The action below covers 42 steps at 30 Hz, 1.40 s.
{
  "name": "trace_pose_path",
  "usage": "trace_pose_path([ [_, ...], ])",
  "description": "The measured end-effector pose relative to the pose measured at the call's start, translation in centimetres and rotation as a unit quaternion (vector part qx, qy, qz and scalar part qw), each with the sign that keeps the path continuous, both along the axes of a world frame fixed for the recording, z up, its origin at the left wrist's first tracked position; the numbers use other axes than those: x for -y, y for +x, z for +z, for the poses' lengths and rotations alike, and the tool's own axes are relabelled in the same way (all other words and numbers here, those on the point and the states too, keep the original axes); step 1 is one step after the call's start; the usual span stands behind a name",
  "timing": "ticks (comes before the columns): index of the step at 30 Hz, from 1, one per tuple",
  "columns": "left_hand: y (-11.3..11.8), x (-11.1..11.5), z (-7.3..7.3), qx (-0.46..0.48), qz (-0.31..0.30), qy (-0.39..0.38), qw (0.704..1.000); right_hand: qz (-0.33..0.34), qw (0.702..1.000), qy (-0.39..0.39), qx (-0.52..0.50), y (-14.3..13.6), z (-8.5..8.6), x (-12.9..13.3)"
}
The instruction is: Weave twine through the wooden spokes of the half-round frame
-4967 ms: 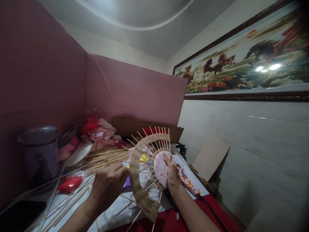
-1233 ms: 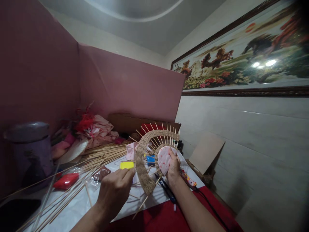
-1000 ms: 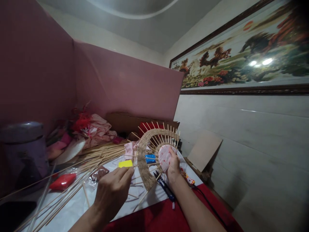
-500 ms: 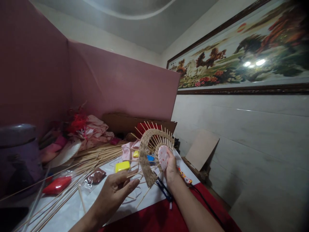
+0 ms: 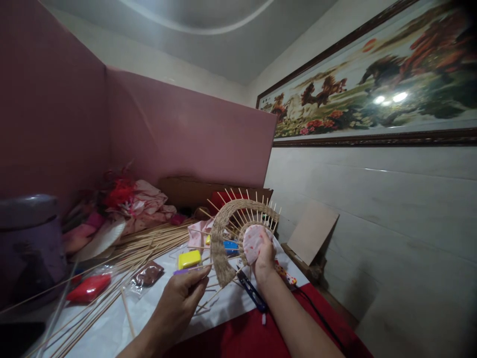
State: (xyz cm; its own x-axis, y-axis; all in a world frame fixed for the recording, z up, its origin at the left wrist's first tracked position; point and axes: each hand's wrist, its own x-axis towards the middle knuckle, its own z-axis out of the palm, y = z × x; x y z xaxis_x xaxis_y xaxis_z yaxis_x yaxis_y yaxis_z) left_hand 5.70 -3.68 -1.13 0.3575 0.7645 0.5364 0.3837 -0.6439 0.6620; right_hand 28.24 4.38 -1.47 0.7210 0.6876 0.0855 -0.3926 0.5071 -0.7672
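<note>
My right hand (image 5: 265, 263) grips a half-made round weaving (image 5: 220, 248) by its centre, with the thumb on a pink patterned cloth disc (image 5: 253, 243). Thin sticks radiate from that centre, and a tan woven band runs across them in an open arc. At the weaving's lower left, my left hand (image 5: 182, 296) pinches the outer end of one stick (image 5: 203, 267) between thumb and fingers. Below the weaving, a dark blue tool like thread snips (image 5: 251, 292) lies on the table.
Long thin sticks (image 5: 149, 243) lie across the left of the white table cover (image 5: 219, 311). Yellow (image 5: 189, 259), brown (image 5: 147, 274) and red packets (image 5: 89, 288) sit among them. A purple container (image 5: 32, 248) stands far left. A board (image 5: 313, 231) leans at the right wall.
My left fingers, apart before, have closed on a stick's end. The weaving has turned to face me more, showing more of the pink disc. A purple item now shows beside the yellow packet.
</note>
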Motion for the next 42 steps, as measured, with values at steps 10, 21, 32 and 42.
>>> trace_pose_path([
  [10,-0.1,0.4,-0.6,-0.156,0.12,0.226,0.954,-0.05,0.999,-0.01,-0.016,-1.2,1.7,1.6],
  [21,0.1,0.6,-0.2,-0.204,0.122,0.28,0.93,-0.062,0.998,-0.028,-0.014,-1.4,1.9,1.8],
  [32,1.2,2.5,-0.1,-0.225,0.152,0.253,0.929,-0.077,0.997,-0.007,-0.012,-1.1,1.9,1.5],
  [42,2.2,2.9,-1.7,-0.201,0.141,0.292,0.924,-0.103,0.991,-0.037,-0.08,0.1,2.3,0.9],
])
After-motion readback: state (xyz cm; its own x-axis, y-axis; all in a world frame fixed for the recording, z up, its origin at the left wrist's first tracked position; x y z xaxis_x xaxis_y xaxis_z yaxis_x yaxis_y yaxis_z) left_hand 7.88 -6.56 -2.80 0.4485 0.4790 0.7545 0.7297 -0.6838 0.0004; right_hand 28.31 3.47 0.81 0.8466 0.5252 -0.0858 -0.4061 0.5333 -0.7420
